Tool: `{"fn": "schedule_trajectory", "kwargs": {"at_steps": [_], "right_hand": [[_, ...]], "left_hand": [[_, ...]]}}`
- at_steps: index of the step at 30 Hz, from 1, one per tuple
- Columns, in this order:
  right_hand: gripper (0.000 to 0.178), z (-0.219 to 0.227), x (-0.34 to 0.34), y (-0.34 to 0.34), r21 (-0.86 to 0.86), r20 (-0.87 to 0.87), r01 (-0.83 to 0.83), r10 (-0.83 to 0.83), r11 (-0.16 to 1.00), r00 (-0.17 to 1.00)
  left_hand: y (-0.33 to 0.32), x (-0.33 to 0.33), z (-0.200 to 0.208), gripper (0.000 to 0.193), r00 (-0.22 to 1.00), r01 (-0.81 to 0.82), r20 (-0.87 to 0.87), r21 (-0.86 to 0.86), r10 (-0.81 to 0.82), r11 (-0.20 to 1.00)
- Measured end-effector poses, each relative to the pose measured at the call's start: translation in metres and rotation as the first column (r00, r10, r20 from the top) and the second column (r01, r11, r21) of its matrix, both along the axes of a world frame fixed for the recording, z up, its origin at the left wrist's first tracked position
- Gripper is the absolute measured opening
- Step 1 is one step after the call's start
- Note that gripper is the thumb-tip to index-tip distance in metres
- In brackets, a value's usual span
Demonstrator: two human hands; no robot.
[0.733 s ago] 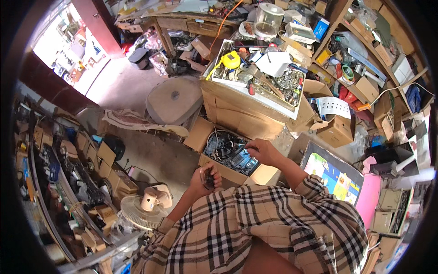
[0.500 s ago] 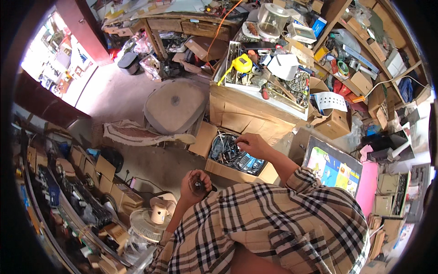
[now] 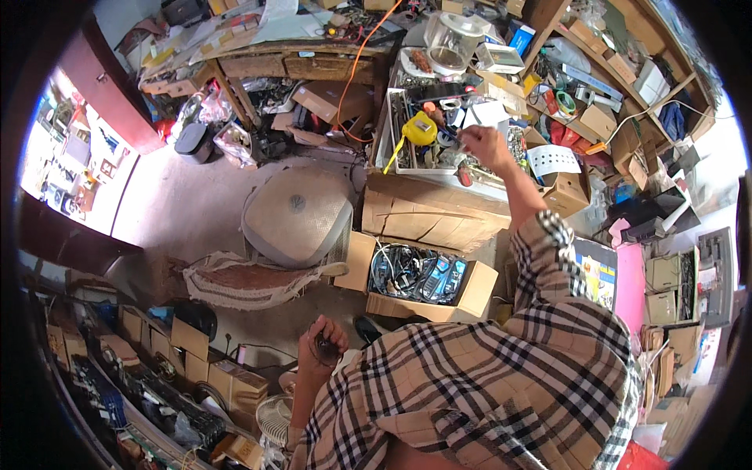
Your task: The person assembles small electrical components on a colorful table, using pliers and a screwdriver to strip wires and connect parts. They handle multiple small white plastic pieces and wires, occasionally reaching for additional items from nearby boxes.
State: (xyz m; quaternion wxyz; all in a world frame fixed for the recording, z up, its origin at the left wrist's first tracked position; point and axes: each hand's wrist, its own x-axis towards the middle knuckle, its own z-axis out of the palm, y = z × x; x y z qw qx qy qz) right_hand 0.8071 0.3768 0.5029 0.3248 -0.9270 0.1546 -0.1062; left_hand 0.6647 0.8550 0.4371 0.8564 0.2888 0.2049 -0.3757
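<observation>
My left hand (image 3: 318, 354) is low in front of me, fingers wrapped round a small dark, roundish object (image 3: 326, 340) whose kind I cannot make out. Reaching forward, my right hand (image 3: 487, 149) is over a white tray (image 3: 407, 170) of tools and small parts. Its fingers are drawn together, and what they hold, if anything, is hidden. A yellow tape measure (image 3: 421, 129) lies to the left of that hand, in the tray. Below the counter, an open cardboard box (image 3: 475, 291) contains tangled black cables and blue packages (image 3: 444, 278).
A grey-beige stool seat (image 3: 298, 215) stands left of the box, with a frayed mat (image 3: 251, 280) beside it. Loaded shelves (image 3: 117, 368) line the lower left, near a fan (image 3: 274, 419). An orange cable (image 3: 354, 70) hangs past the wooden desk (image 3: 337, 45). A clear jar (image 3: 450, 43) stands behind the tray.
My right hand has risen from the cardboard box to the tool tray on the counter. The left hand still holds its dark object, slightly lower. The whole view has shifted a little.
</observation>
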Motion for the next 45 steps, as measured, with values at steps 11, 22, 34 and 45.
{"fn": "schedule_trajectory", "kwargs": {"at_steps": [11, 22, 34, 45], "right_hand": [[0.027, -0.031, 0.105, -0.141, -0.367, -0.041, 0.385, -0.428, 0.847, 0.903], [0.024, -0.023, 0.128, -0.202, -0.249, 0.017, 0.164, -0.165, 0.955, 0.986], [0.026, 0.005, 0.114, -0.195, 0.55, 0.051, 0.0, -0.033, 0.835, 0.998], [0.027, -0.01, 0.09, -0.195, 0.309, -0.12, 0.087, -0.052, 0.947, 0.991]], "left_hand": [[-0.003, -0.011, -0.007, 0.046, 0.997, -0.014, 0.079, -0.032, 0.016, 0.999], [-0.029, -0.001, -0.004, 0.049, 0.999, -0.013, 0.034, 0.052, 0.011, 0.999], [-0.044, 0.015, -0.001, 0.049, 0.999, 0.047, 0.021, 0.023, -0.047, 0.999], [-0.048, 0.012, 0.001, 0.05, 0.996, 0.046, -0.081, 0.156, -0.034, 0.987]]}}
